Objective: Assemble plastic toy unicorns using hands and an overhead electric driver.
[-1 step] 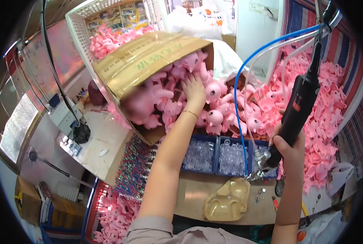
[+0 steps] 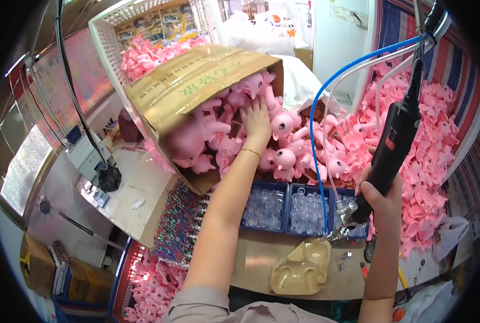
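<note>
My left hand [image 2: 257, 126] reaches into the mouth of a tipped cardboard box [image 2: 202, 72]. Its fingers are stretched out over the pink plastic toy figures [image 2: 229, 145] inside; the fingertips lie against them, with no figure clearly gripped. My right hand [image 2: 381, 195] is wrapped round a black power screwdriver [image 2: 393, 145], held tilted with its metal tip [image 2: 341, 229] low on the left. A blue air hose [image 2: 313, 134] and a clear tube run to that tip. Below it sits a tan moulded fixture [image 2: 302, 267] with hollow recesses.
Blue trays [image 2: 288, 229] of small clear plastic parts stand behind the fixture. Loose screws [image 2: 343, 261] lie beside it. Pink shell pieces [image 2: 412, 204] are heaped at the right. Bundled coloured wires [image 2: 178, 223] lie left, above a red crate [image 2: 122, 280] of pink parts.
</note>
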`<state>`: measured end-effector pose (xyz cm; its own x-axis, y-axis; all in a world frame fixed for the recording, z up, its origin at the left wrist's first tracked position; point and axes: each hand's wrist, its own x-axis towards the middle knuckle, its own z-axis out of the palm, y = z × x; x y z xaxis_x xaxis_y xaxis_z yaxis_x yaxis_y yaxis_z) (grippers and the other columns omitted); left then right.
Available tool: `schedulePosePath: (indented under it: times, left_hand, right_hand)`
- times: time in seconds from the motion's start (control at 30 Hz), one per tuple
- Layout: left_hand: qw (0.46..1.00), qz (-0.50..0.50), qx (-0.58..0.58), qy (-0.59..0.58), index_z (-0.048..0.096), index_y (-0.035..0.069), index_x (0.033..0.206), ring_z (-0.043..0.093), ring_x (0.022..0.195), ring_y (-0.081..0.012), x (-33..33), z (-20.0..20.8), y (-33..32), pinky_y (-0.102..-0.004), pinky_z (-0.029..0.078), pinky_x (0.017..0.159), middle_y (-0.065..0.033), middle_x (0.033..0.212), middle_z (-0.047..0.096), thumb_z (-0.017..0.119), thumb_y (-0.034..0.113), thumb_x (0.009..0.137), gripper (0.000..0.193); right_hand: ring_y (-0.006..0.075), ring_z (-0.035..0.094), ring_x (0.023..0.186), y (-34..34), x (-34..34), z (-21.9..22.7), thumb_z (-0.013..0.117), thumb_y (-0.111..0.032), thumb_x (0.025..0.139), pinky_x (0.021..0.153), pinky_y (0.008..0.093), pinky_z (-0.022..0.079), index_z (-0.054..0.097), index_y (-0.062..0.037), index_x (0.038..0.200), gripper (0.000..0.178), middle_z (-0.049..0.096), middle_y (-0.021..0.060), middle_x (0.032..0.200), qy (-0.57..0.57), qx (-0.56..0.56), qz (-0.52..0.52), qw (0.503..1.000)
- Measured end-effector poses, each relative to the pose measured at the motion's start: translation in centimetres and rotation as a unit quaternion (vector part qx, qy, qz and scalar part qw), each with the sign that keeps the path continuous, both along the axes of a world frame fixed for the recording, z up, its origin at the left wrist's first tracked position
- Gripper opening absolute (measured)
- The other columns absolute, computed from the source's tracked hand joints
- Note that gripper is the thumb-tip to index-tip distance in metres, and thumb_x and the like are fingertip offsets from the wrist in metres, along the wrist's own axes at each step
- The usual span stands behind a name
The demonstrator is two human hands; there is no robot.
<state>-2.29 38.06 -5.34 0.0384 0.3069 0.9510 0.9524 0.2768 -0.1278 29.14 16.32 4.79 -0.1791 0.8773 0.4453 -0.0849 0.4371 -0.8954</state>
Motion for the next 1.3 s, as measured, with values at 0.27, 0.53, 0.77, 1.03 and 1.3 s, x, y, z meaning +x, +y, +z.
schedulePosePath:
  times: [0.27,0.53,0.77,1.03,1.3]
  left_hand:
    - [0.97,-0.186,-0.156,0.027,0.05,0.006,0.119,0.052,0.115,-0.029,-2.8,2.5,-1.1,-0.043,0.036,0.102,-0.0118,0.115,0.057,0.08,0.018,0.056,0.071]
    - [0.824,-0.441,-0.172,-0.311,0.049,0.0,0.124,0.06,0.105,-0.0263,-2.0,6.8,-6.7,-0.0349,0.047,0.09,-0.0177,0.119,0.057,0.082,0.022,0.062,0.074]
    - [0.077,-0.629,-0.353,-0.688,0.04,0.001,0.137,0.057,0.113,-0.0212,3.3,1.0,-21.9,-0.0367,0.046,0.099,-0.0116,0.126,0.056,0.06,0.027,0.089,0.057]
    - [-0.027,-0.346,-0.71,-0.612,0.048,0.002,0.133,0.059,0.108,-0.0177,9.3,-7.1,-27.9,-0.0309,0.05,0.089,-0.0106,0.124,0.058,0.051,0.039,0.096,0.052]
    - [0.599,-0.367,-0.632,-0.328,0.061,0.0,0.114,0.064,0.094,-0.0313,11.1,-5.7,-30.7,-0.0362,0.051,0.082,-0.0166,0.103,0.066,0.064,0.029,0.084,0.042]
  right_hand:
    - [0.0076,0.055,0.075,1.5,-0.8,0.1,0.07,-0.002,0.078,0.068,0.0243,0.045,0.051,-0.0039,0.104,0.031,0.058,0.0002,0.084,0.052,0.002,-0.006,0.999]
    - [0.0085,0.056,0.076,1.3,-1.0,1.7,0.067,-0.007,0.08,0.071,0.0249,0.046,0.042,-0.0001,0.134,0.06,0.057,0.0009,0.085,-0.005,0.0,0.02,1.0]
    - [0.0108,0.058,0.072,0.4,0.6,-0.2,0.069,-0.011,0.081,0.068,0.0262,0.046,0.05,0.0005,0.121,0.046,0.059,0.0028,0.081,0.0,-0.036,-0.036,0.999]
    - [0.0042,0.054,0.066,-0.5,0.8,0.7,0.074,-0.012,0.08,0.058,0.0207,0.042,0.058,-0.0021,0.1,0.027,0.058,-0.002,0.076,0.006,0.014,-0.037,0.999]
    - [0.0142,0.06,0.068,-0.5,2.2,-0.9,0.064,-0.015,0.083,0.065,0.0269,0.047,0.06,0.0048,0.097,0.024,0.061,0.0081,0.075,-0.026,0.011,-0.08,0.996]
